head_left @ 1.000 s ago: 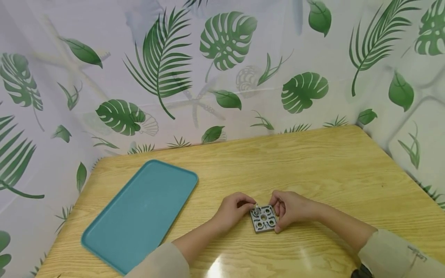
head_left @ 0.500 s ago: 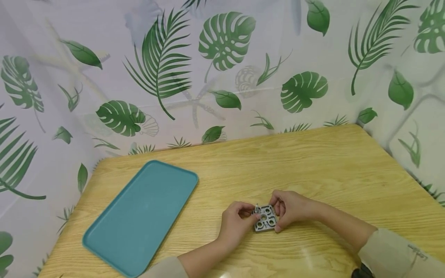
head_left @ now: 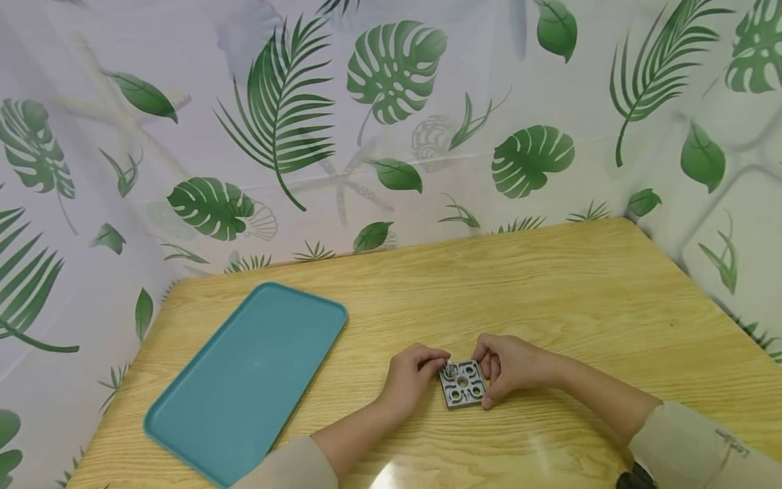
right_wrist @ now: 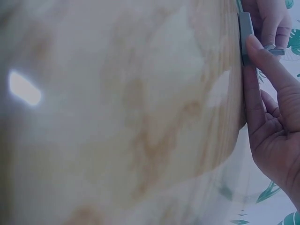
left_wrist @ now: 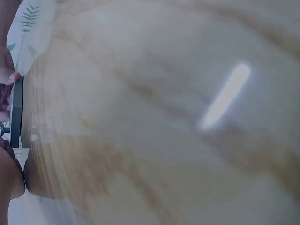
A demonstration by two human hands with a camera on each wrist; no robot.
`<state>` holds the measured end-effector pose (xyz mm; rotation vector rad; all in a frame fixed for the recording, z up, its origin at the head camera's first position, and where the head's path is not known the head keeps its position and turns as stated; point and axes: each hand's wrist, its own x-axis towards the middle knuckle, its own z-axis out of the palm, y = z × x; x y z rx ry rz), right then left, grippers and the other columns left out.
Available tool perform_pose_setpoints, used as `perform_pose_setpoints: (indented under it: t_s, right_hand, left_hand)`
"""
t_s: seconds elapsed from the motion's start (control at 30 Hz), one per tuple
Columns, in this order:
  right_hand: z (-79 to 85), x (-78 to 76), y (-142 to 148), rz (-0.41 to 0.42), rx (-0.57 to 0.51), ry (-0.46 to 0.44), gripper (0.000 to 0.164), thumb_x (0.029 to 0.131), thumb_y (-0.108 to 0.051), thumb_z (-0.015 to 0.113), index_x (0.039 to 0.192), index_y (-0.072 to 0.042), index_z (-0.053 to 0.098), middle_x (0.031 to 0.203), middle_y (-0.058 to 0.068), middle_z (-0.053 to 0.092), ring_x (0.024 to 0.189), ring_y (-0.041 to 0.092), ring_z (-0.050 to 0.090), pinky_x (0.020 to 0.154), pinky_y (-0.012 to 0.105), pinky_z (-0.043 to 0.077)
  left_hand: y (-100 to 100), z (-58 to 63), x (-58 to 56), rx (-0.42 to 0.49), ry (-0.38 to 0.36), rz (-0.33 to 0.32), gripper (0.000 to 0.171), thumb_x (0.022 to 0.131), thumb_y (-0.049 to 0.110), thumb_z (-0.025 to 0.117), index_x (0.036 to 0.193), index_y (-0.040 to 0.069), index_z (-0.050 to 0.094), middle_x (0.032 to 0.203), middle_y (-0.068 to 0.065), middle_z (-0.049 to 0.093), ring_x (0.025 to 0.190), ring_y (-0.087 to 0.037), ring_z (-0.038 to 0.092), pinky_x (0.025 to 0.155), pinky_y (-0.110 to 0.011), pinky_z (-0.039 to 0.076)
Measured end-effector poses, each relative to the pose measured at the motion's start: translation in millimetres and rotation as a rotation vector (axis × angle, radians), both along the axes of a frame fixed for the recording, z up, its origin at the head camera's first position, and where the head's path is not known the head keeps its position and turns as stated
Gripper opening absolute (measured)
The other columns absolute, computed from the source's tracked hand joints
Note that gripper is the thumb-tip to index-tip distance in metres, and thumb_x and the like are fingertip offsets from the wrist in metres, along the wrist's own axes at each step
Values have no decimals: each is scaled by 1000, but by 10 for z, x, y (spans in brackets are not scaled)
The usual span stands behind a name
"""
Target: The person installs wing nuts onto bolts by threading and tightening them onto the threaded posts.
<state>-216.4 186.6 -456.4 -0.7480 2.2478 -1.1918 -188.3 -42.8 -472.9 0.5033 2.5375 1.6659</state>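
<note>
A square grey metal plate (head_left: 463,394) with several round holes lies on the table. At its far left corner a small silver bolt (head_left: 451,370) stands upright; its shaft (right_wrist: 277,51) sticks out from the plate's face in the right wrist view. My left hand (head_left: 406,380) has thumb and forefinger pinched together at the bolt, its other fingers folded behind. With thumb on the near corner and fingers at the far side, my right hand (head_left: 516,367) grips the plate's right edge. The left wrist view shows the plate (left_wrist: 17,112) edge-on, partly cut off.
To the left lies a blue-green rectangular tray (head_left: 250,380) with a low rim. The wood-grain table (head_left: 550,292) reaches back to a white leaf-print curtain (head_left: 464,170). Something black (head_left: 635,477) shows below the right sleeve.
Half a second ago my left thumb reached across the plate past the bolt; now it is drawn back left, fingertips together at the corner. My right hand and the plate stay put.
</note>
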Motion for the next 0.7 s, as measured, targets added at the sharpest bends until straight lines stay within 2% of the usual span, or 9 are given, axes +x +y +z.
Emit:
perform_pose_setpoints:
  t_s: [0.1,0.23,0.37,0.47,0.57,0.7]
  right_hand:
    - [-6,-1,4,2,-11,2,55,62,-12,88,101,2,51,76,2,58,66,8,56,58,20,49]
    - [-16,0,0,-1,-23,3,55,61,-10,88,100,3,51,76,2,58,66,7,56,58,20,49]
    - [-12,10,-13,-5,-27,-2,55,61,-9,87,100,3,52,75,2,58,65,7,56,58,20,49]
    - [7,17,-16,-15,-19,10,55,60,-9,87,100,3,52,74,2,58,65,7,55,57,20,49]
    - [21,20,-14,-21,-9,18,55,61,-10,88,101,3,52,74,2,58,65,7,55,57,20,48]
    - [11,18,-14,-11,-9,11,55,61,-10,87,102,3,52,75,2,59,65,7,56,57,20,49]
  left_hand:
    - [-1,-8,-31,-2,-11,-10,17,93,13,60,102,6,71,96,-3,65,93,-14,61,80,-19,49]
    - [1,-17,-4,18,-16,26,16,93,12,59,103,5,70,97,-4,65,92,-12,59,79,-18,48]
    - [-3,3,140,68,-57,74,15,89,7,64,103,3,67,99,-5,61,87,-10,56,74,-19,47]
    - [27,24,248,80,-112,89,21,84,11,70,103,4,64,98,-2,58,85,-8,53,73,-19,46]
    - [73,29,293,80,-143,102,25,83,18,73,103,6,63,96,0,57,83,-7,51,72,-18,45]
    - [95,9,274,69,-89,116,20,86,17,70,100,4,63,93,-1,60,80,-5,53,69,-17,48]
